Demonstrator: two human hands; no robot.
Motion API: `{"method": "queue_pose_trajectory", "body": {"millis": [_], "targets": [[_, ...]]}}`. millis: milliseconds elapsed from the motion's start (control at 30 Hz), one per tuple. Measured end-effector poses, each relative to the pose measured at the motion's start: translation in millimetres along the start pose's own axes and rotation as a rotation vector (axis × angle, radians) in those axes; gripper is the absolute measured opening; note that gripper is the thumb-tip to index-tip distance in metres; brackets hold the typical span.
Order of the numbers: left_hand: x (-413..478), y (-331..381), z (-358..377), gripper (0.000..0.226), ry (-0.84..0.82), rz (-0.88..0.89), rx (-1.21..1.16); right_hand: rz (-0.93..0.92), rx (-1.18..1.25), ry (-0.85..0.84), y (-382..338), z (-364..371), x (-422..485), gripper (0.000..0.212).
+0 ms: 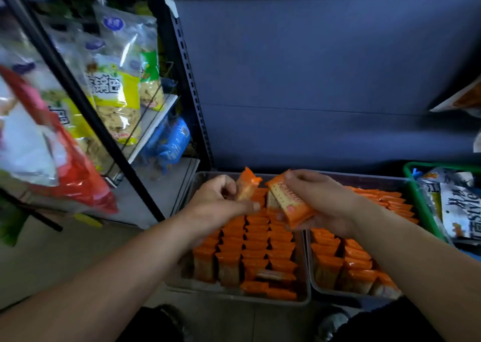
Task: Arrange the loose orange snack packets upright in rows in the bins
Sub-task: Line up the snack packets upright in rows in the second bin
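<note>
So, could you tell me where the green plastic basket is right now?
In the head view, the green plastic basket sits at the far right edge, just beside the right-hand clear plastic bin of orange snack packets.

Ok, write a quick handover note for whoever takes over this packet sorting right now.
Left hand holds one orange packet above the left bin. Right hand holds a second packet, label up.
Done: the left bin and the right bin hold mostly upright rows.
Left: place both held packets; stand up the few flat packets at the left bin's near edge.
</note>
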State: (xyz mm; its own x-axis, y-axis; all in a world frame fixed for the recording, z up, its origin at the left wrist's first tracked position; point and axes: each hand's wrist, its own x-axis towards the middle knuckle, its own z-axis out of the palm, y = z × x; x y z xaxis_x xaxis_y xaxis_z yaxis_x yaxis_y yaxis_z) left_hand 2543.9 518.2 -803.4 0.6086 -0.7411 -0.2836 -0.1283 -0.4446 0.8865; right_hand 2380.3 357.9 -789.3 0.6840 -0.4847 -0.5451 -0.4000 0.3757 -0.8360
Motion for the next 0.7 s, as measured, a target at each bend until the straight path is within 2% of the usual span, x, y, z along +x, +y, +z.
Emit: {"method": "queue_pose_trajectory", "body": {"millis": [233, 433, 533, 600, 700], "targets": [[-31, 6, -35, 0.039, -0.040, 0.127, 0.058, -0.060, -0.043, -0.158, -8, 26, -8, 0.051], [-37, -5, -58, 0.069, -0.086, 0.131, -0.023, -0.093, -0.064, -0.168, -13, 41, -4, 0.043], [-41, -20, -70, 0.051, -0.086, 0.083, -0.059, -0.043, -0.051, -0.200, -13, 47, 2, 0.041], [-41, -37, -79, 0.040, -0.037, 0.002, -0.059, -0.032, -0.132, -0.176, -12, 53, 9, 0.038], [-36, -68, -97, 0.053, -0.003, -0.019, 0.117, -0.088, -0.370, -0.066, -2, 67, 21, 0.030]]}}
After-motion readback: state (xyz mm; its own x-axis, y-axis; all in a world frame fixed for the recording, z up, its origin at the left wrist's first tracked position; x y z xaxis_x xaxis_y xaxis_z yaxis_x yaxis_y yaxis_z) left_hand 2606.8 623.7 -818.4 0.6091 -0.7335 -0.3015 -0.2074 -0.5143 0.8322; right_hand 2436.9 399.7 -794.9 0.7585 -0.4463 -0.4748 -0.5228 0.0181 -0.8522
